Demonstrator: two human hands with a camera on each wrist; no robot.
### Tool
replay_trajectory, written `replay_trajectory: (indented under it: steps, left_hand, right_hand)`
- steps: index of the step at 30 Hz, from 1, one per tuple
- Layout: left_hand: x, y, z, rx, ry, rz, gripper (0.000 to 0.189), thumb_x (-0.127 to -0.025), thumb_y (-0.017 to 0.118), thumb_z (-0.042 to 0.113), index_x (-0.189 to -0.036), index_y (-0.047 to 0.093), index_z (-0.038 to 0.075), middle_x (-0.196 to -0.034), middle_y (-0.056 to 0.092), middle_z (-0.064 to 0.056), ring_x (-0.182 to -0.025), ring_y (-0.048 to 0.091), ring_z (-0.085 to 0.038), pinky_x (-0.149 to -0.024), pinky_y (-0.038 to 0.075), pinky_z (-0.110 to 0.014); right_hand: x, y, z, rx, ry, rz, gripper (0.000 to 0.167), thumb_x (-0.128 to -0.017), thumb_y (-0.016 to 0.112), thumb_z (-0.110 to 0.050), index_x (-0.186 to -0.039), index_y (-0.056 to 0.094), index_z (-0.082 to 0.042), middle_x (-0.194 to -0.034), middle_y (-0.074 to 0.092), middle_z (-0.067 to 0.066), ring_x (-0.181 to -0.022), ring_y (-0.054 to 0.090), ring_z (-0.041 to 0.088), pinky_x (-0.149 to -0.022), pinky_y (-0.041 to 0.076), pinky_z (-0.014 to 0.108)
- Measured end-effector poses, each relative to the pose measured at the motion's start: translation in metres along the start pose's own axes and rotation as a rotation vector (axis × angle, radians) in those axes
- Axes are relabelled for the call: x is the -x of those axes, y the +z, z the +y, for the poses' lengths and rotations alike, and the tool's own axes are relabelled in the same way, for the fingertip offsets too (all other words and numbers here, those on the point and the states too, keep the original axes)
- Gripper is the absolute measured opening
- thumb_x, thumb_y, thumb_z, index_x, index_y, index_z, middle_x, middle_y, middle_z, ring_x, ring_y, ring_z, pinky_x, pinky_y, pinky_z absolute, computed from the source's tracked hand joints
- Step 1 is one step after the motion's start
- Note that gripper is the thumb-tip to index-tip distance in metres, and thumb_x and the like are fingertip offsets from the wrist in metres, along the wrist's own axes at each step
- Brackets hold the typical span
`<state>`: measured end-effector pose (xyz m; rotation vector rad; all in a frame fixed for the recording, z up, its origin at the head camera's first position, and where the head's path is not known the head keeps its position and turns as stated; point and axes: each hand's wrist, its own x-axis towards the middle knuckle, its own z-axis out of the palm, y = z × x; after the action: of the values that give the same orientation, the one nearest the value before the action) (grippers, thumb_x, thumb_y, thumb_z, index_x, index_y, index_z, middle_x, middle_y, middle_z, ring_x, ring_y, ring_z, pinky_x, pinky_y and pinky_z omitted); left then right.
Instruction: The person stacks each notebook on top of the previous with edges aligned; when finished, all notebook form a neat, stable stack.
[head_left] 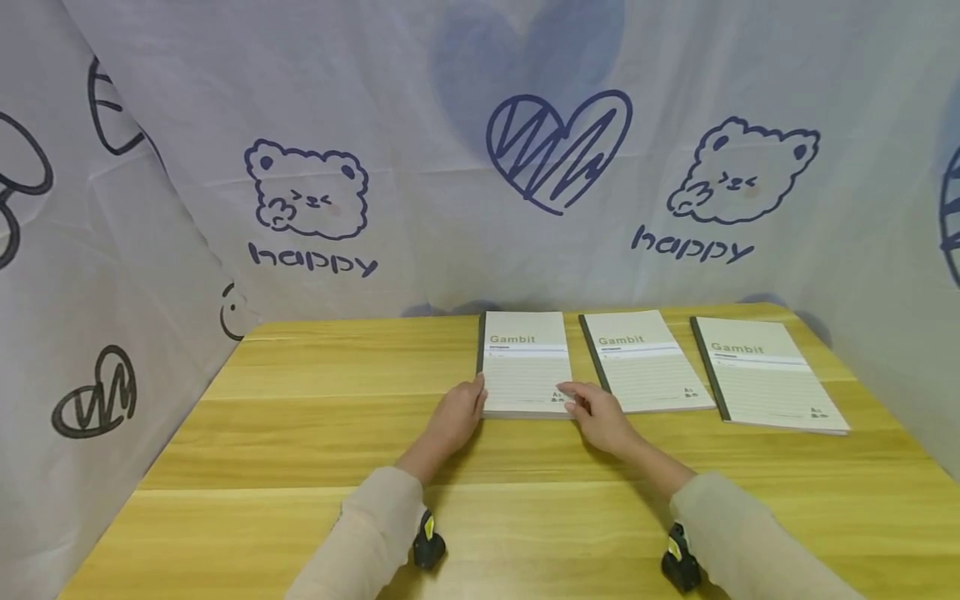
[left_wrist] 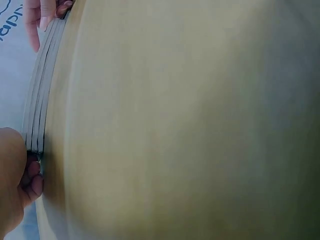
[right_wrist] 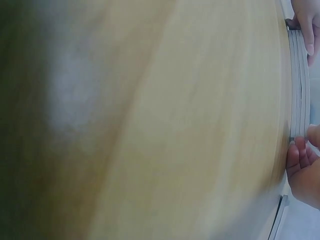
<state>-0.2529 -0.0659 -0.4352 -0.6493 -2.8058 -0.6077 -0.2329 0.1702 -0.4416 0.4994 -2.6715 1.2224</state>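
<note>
A stack of several notebooks, white covers printed "Gambit" and dark spines, lies squared up on the wooden table. My left hand grips its spine side near the lower left corner. At the lower right corner my right hand holds the stack, a finger reaching over the top cover. Seen edge-on in the left wrist view, the layered notebooks stand between both hands, the left fingers curled at the spine end. In the right wrist view the right fingers are bent against the stack's other end.
Right of the stack lies a second notebook pile, slightly angled. Farther right, another "Gambit" notebook pile lies near the table's right side. A white printed curtain hangs behind the wooden table.
</note>
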Motion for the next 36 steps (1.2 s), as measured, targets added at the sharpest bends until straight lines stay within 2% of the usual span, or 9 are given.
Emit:
replay_trajectory:
  steps: [6,13,17,20,23,25,29,32,36]
  left_hand:
    - [0.003,0.004,0.001,-0.054,0.010,0.060,0.034,-0.096,0.046,0.010,-0.122,0.051,-0.012,-0.086,0.064,-0.020,-0.080,0.065,-0.028,-0.069,0.055,-0.034]
    - [0.002,0.006,0.000,-0.048,0.009,0.087,0.032,-0.095,0.048,0.008,-0.121,0.053,-0.011,-0.082,0.064,-0.018,-0.075,0.065,-0.026,-0.065,0.055,-0.032]
    - [0.000,0.003,0.004,-0.009,-0.052,0.038,0.032,-0.096,0.047,0.007,-0.122,0.053,-0.010,-0.087,0.065,-0.019,-0.080,0.065,-0.027,-0.069,0.054,-0.035]
    - [-0.006,-0.004,0.012,0.003,-0.126,-0.009,0.025,-0.095,0.044,0.006,-0.112,0.056,-0.009,-0.087,0.062,-0.020,-0.078,0.062,-0.030,-0.066,0.053,-0.037]
    - [-0.012,-0.012,0.023,-0.013,-0.192,-0.006,0.020,-0.093,0.044,0.007,-0.101,0.057,-0.007,-0.090,0.057,-0.021,-0.078,0.058,-0.032,-0.065,0.052,-0.040]
    - [-0.015,-0.015,0.032,-0.029,-0.214,0.012,0.021,-0.093,0.045,0.008,-0.102,0.057,-0.006,-0.098,0.054,-0.022,-0.085,0.056,-0.033,-0.069,0.051,-0.042]
    - [-0.015,-0.014,0.051,-0.037,-0.148,0.055,0.029,-0.093,0.047,0.012,-0.115,0.057,-0.004,-0.119,0.052,-0.024,-0.103,0.054,-0.037,-0.084,0.050,-0.045]
    - [-0.009,-0.010,0.069,-0.039,-0.054,0.038,0.033,-0.093,0.047,0.013,-0.122,0.055,-0.002,-0.127,0.049,-0.024,-0.113,0.051,-0.036,-0.090,0.048,-0.045]
    - [-0.003,0.002,0.091,-0.072,0.069,-0.018,0.038,-0.094,0.047,0.017,-0.129,0.049,0.001,-0.133,0.046,-0.022,-0.121,0.047,-0.033,-0.097,0.046,-0.042]
  right_hand:
    - [-0.002,-0.001,0.004,0.030,-0.044,-0.013,0.029,-0.088,0.056,0.002,-0.117,0.059,0.004,-0.073,0.049,0.005,-0.066,0.038,0.010,-0.059,0.036,0.021]
    - [-0.003,-0.004,0.005,0.030,-0.047,-0.058,0.032,-0.089,0.055,0.001,-0.121,0.057,0.005,-0.072,0.048,0.004,-0.065,0.037,0.010,-0.058,0.036,0.021]
    - [-0.003,-0.007,0.004,0.025,-0.032,-0.077,0.034,-0.089,0.055,0.000,-0.123,0.055,0.005,-0.072,0.049,0.004,-0.064,0.038,0.008,-0.058,0.035,0.021]
    - [-0.004,-0.015,0.002,0.010,-0.008,-0.081,0.037,-0.091,0.055,-0.003,-0.126,0.052,0.007,-0.073,0.056,0.007,-0.061,0.041,0.007,-0.056,0.037,0.020]
    - [-0.003,-0.026,0.001,0.013,0.022,-0.065,0.039,-0.092,0.054,-0.006,-0.128,0.049,0.009,-0.076,0.059,0.009,-0.061,0.043,0.008,-0.055,0.038,0.020]
    - [-0.001,-0.035,0.003,0.037,0.024,-0.044,0.039,-0.092,0.054,-0.007,-0.127,0.050,0.009,-0.079,0.059,0.009,-0.063,0.046,0.009,-0.055,0.040,0.020]
    - [0.008,-0.059,0.014,0.129,-0.018,0.022,0.037,-0.091,0.055,-0.007,-0.125,0.052,0.009,-0.085,0.057,0.013,-0.070,0.053,0.016,-0.059,0.045,0.024]
    - [0.019,-0.075,0.029,0.235,-0.071,0.095,0.034,-0.089,0.057,-0.006,-0.120,0.055,0.009,-0.092,0.059,0.019,-0.076,0.058,0.025,-0.063,0.048,0.034]
    - [0.034,-0.089,0.052,0.425,-0.198,0.163,0.034,-0.081,0.065,-0.005,-0.113,0.060,0.008,-0.097,0.060,0.025,-0.083,0.058,0.036,-0.068,0.048,0.049]
